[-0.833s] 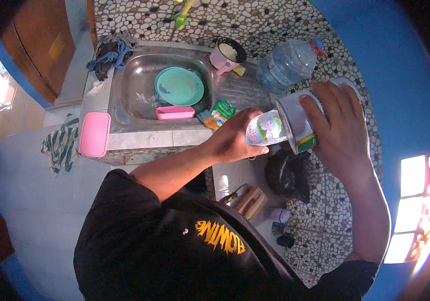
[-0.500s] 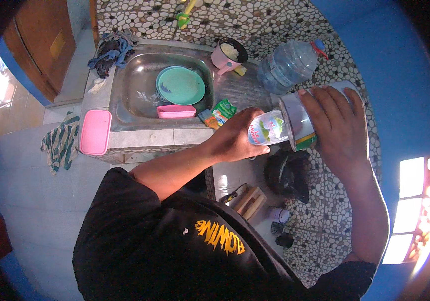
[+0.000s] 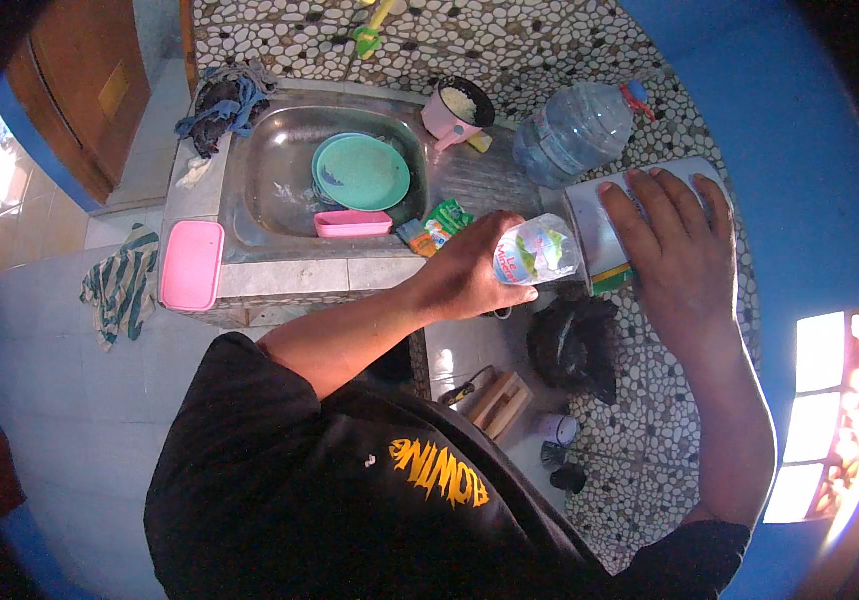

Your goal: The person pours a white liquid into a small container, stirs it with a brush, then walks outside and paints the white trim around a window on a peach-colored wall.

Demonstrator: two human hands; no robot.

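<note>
My left hand [image 3: 479, 265] is wrapped round a clear plastic cup [image 3: 534, 252] with a green, blue and red printed label. The cup lies tilted, its far end pointing right. Just right of it, a white container [image 3: 589, 225] with a green and yellow patch low on its side is held under my right hand [image 3: 674, 250]. Those fingers are spread over the container's top and side. My palm hides much of the container, and its contents do not show. A small gap separates the cup from the container's rim.
On the left, a steel sink [image 3: 269, 190] holds a green plate [image 3: 369, 172] and a pink tray [image 3: 352, 223]. A pink pot [image 3: 439, 118] with white grains stands behind, near a large water bottle [image 3: 574, 130]. A pink lid [image 3: 192, 264] lies at the counter edge.
The white container has shifted slightly up and turned away from the cup, with my right hand on it. More of the cup's right end shows now. My left hand has hardly moved.
</note>
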